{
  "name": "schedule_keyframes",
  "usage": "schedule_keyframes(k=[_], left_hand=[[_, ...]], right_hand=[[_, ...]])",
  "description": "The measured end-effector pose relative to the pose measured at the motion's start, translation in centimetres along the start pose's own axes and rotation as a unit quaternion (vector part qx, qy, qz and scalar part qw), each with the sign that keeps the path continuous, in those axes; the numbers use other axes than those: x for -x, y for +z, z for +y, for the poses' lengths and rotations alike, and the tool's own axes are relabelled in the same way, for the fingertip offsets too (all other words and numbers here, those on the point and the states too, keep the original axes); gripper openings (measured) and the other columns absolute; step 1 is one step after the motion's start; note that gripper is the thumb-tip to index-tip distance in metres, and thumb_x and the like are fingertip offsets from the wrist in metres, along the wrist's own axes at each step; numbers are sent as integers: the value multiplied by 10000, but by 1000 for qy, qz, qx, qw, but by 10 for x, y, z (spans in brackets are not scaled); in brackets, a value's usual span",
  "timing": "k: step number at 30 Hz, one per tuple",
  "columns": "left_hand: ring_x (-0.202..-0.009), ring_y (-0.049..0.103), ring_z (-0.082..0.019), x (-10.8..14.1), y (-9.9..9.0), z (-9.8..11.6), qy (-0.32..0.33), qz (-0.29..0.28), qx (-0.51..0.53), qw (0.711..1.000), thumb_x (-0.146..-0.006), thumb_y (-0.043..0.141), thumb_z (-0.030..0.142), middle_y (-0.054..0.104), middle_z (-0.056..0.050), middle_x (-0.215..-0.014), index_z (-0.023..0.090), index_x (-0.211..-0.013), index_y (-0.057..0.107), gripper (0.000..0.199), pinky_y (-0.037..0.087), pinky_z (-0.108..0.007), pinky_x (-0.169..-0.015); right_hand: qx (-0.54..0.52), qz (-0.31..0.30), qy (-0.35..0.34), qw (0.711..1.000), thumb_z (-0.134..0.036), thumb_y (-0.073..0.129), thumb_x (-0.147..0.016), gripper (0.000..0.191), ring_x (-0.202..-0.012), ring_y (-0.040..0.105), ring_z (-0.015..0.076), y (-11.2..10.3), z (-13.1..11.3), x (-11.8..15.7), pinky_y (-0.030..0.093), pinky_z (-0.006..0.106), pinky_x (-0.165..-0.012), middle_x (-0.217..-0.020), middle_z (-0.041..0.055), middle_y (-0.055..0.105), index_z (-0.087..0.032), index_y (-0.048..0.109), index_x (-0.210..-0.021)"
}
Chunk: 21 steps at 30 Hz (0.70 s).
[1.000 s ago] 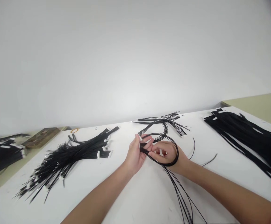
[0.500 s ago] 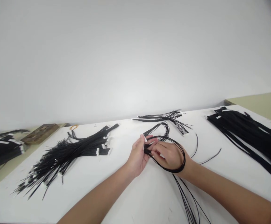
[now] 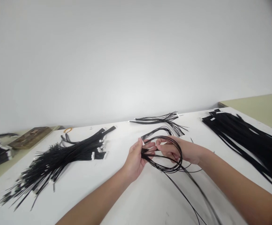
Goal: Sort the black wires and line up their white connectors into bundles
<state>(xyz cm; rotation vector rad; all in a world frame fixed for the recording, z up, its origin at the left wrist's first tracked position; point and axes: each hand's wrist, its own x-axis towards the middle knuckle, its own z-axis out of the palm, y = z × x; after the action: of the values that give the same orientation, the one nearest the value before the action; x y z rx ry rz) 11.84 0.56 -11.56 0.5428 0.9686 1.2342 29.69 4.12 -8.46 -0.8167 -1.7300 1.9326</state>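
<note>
From my head view, I am pinching the gathered black wire bundle [image 3: 160, 153] with my left hand [image 3: 138, 156], fingers closed on its crossing point, just above the white worktop [image 3: 117, 193]. My right hand [image 3: 173, 150] is sitting inside the loop, fingers curled on the strands, the loose tails trailing toward my right side.

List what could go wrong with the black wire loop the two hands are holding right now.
1. The left hand pinches the coiled wires at only one spot; the loop may spring open.
2. The loose tails trail toward the near table edge and could snag or tangle as the right hand winds.
3. The small wire bundle lies just behind the loop; stray strands might catch on it.
</note>
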Motion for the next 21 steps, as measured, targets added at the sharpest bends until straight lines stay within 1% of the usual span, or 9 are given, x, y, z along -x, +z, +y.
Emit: schedule_keyframes(k=[2, 4, 6, 10, 13, 15, 21], left_hand=[[-784, 673, -185, 0, 1, 2, -1, 13, -2, 1000, -770, 605, 474, 678, -127, -959, 143, -966, 573, 386, 546, -277, -690], [-811, 673, -191, 1, 2, 3, 0, 12, -8, 1000, -768, 600, 489, 670, -136, -995, 146, -980, 573, 404, 550, -281, -693], [-790, 675, -188, 2, 3, 4, 0, 8, -11, 1000, -768, 597, 494, 669, -139, -996, 146, -983, 571, 410, 551, -284, -681], [-755, 678, -190, 4, 4, 6, -7, -1, -9, 1000, -769, 586, 507, 677, -136, -951, 147, -979, 565, 417, 551, -300, -684], [-755, 679, -191, 6, 5, 7, -6, -6, -8, 1000, -776, 574, 513, 681, -122, -917, 150, -972, 560, 412, 551, -298, -690], [-736, 678, -183, 6, 5, 9, 1, -6, -10, 1000, -781, 569, 510, 683, -113, -896, 153, -978, 557, 407, 551, -284, -663], [-675, 671, -161, 0, 2, 14, 24, 9, -15, 1000, -791, 564, 497, 686, -89, -833, 158, -982, 548, 390, 542, -242, -582]], right_hand=[[-64, 42, 22, 997, -435, 622, -768, 272, -472, 202, 67, -9, -4, 3, 231, 201, -432, -519, -89, 257, -209, 474, -805], [-114, 77, 31, 990, -416, 637, -757, 268, -465, 182, 64, -16, -5, 3, 226, 196, -421, -521, -92, 232, -212, 477, -826], [-148, 80, 34, 985, -387, 647, -751, 254, -457, 187, 62, -21, -5, 3, 237, 192, -413, -526, -91, 226, -212, 482, -832], [-176, 53, 22, 983, -353, 651, -760, 242, -456, 166, 58, -28, -9, 6, 230, 179, -406, -531, -93, 200, -212, 473, -844], [-172, 29, 4, 985, -348, 624, -788, 226, -447, 129, 55, -34, -12, 12, 216, 179, -406, -522, -97, 203, -212, 449, -836], [-161, 9, -5, 987, -342, 606, -802, 217, -434, 132, 53, -37, -12, 15, 220, 184, -413, -504, -100, 215, -209, 435, -814], [-127, -49, -85, 987, -328, 582, -822, 204, -418, 200, 53, -43, -14, 23, 259, 215, -478, -477, -98, 289, -207, 422, -786]])
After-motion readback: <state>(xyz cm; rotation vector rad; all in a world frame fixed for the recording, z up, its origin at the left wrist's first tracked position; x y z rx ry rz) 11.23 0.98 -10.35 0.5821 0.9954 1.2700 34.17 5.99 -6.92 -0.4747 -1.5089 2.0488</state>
